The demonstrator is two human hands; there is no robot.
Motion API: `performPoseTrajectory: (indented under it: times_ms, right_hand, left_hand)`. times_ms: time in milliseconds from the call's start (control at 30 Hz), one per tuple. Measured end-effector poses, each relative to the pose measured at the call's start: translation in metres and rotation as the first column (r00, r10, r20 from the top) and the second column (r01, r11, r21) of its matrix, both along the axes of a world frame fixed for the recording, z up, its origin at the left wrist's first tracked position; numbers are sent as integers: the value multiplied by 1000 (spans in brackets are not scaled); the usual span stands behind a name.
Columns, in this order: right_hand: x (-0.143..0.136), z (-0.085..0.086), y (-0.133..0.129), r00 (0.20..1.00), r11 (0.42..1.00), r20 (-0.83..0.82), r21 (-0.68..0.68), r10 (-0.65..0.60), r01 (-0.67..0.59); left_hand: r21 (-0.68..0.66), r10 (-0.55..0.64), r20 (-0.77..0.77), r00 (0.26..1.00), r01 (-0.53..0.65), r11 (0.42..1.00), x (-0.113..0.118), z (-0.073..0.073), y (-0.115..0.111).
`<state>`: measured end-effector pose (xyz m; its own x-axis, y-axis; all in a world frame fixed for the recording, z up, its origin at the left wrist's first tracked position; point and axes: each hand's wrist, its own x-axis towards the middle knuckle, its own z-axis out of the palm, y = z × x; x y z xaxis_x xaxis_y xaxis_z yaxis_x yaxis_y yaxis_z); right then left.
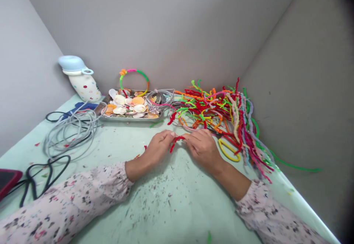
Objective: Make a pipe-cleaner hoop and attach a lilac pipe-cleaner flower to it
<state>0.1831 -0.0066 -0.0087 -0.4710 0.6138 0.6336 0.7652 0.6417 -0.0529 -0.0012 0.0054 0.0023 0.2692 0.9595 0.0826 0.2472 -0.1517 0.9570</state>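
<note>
A short red fuzzy stem [179, 138] is stretched between my two hands over the middle of the table, one end hanging down by the left fingers. My left hand [160, 146] pinches it at one side, thumb pressed to the fingers. On the other side my right hand [203, 148] pinches it with curled fingers. Just behind the right hand lies a big tangled pile of coloured fuzzy stems [212, 107]. The yellow handle of scissors [229, 157] shows beside that hand; its blades are partly hidden.
A metal tray [129, 119] of shells stands at the back, with a multicoloured ring [143, 75] leaning upright on it. Left are a bottle [84, 87], coiled grey cable [52, 140], black cable [50, 170] and a red-edged device [9, 181]. Grey walls enclose the back and sides.
</note>
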Motion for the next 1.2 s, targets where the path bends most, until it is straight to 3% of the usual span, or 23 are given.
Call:
performPoseTrajectory:
  times_ms: [167, 400, 733, 1200]
  right_hand:
    - [0, 0, 0, 999, 1000, -32, -9, -4, 4]
    - [1, 1, 0, 996, 1000, -81, -18, -25, 24]
    - [0, 1, -1, 995, 999, -100, -37, -4, 0]
    - [1, -2, 0, 996, 998, -84, -57, 19, -24]
  left_hand:
    - [170, 50, -49, 998, -41, 984, -4, 1, 1]
    - [353, 19, -91, 996, 14, 935, -5, 3, -4]
    - [407, 82, -164, 983, -8, 914, -4, -4, 1]
    - [510, 110, -205, 973, 10, 860, -5, -3, 1]
